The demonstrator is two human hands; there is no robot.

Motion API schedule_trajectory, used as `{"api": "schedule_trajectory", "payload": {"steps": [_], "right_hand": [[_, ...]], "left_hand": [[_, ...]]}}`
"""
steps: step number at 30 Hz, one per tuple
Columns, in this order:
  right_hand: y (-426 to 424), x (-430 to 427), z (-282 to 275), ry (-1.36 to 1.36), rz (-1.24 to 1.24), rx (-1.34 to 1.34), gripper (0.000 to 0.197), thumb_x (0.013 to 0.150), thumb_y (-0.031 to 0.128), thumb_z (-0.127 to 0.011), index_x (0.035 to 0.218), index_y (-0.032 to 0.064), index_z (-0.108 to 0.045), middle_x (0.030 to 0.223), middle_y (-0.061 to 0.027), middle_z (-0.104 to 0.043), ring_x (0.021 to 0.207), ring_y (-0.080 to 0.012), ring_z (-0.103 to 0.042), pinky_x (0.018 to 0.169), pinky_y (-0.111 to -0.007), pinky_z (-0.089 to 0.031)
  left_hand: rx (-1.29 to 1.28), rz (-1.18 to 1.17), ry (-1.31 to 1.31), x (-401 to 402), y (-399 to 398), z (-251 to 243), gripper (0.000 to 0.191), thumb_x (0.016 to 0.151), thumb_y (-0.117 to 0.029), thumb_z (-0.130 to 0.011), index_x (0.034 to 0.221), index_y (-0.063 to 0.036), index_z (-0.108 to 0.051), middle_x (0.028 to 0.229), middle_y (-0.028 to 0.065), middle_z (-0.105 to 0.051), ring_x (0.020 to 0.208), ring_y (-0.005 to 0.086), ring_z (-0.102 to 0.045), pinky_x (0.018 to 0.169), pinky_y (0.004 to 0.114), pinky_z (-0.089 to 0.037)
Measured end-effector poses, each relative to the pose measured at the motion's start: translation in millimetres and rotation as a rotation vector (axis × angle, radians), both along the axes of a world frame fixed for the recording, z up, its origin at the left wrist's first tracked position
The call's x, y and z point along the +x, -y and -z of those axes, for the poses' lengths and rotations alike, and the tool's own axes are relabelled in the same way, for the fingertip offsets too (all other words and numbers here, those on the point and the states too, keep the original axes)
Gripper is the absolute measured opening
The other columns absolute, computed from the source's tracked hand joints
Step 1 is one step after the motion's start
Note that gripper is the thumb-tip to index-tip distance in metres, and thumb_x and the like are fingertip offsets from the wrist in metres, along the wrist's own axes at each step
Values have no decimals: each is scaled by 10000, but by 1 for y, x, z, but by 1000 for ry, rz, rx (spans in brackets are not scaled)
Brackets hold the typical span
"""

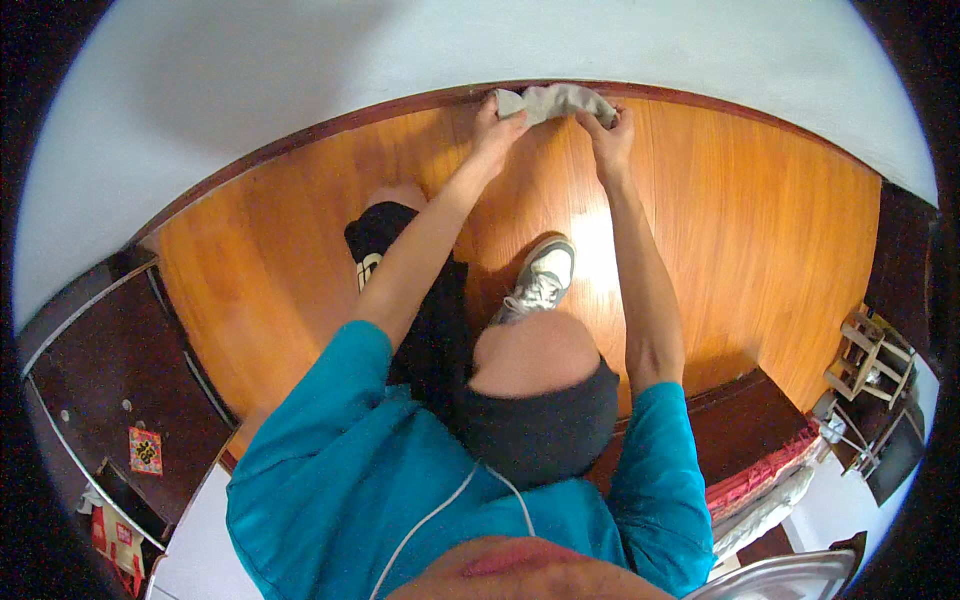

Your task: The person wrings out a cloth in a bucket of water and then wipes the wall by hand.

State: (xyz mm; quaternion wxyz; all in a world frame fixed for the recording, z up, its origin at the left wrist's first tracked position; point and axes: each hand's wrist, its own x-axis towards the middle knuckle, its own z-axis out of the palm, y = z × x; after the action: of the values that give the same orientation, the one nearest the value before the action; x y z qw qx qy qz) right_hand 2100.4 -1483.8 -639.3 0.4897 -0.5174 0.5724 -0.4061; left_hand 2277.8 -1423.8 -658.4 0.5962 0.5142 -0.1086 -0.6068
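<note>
A grey cloth (559,101) is stretched sideways between my two hands, low at the dark red baseboard (360,112) where the wood floor meets the white wall. My left hand (496,135) pinches the cloth's left end, thumb on top. The right end is pinched by my right hand (609,135). Behind the cloth, part of the baseboard is hidden. Both my arms reach forward over the floor (697,225), past my bent knees.
My white and grey sneaker (547,274) rests on the floor between my arms. A dark cabinet or door (120,360) stands at the left. A bed with a dark wooden side (742,427) is at the lower right, and a small wooden stool (862,356) stands farther right.
</note>
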Motion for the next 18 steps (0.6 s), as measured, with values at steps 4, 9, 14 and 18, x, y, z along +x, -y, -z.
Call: {"api": "schedule_trajectory", "payload": {"steps": [4,9,14,18], "right_hand": [[22,11,44,-258,-29,-16,274,787,37,-703,994,-47,-544,934,-136,-638,821,-202,-640,685,-324,-551],[-5,131,69,78,-131,342,239,769,0,-685,956,-81,-559,888,-161,-645,745,-247,-659,641,-362,-580],[-27,146,74,304,213,250,132,773,-29,-641,896,-39,-595,870,-118,-632,751,-209,-619,610,-348,-523],[37,24,81,299,323,-57,77,792,-15,-637,864,-20,-612,835,-95,-635,749,-189,-608,645,-335,-508]], "left_hand": [[65,-145,33,23,-2,37,381,869,-12,-621,1229,-63,-508,1120,64,-579,1010,191,-568,833,339,-509],[156,-363,63,134,-67,83,365,892,-19,-590,1245,-26,-498,1120,95,-586,1013,198,-579,837,333,-510],[208,-313,94,140,-57,54,344,894,-9,-577,1220,48,-484,1136,152,-579,1015,263,-603,893,361,-547],[109,-36,22,47,3,22,298,877,-95,-647,1116,51,-545,1098,153,-616,968,282,-632,870,406,-555]]}}
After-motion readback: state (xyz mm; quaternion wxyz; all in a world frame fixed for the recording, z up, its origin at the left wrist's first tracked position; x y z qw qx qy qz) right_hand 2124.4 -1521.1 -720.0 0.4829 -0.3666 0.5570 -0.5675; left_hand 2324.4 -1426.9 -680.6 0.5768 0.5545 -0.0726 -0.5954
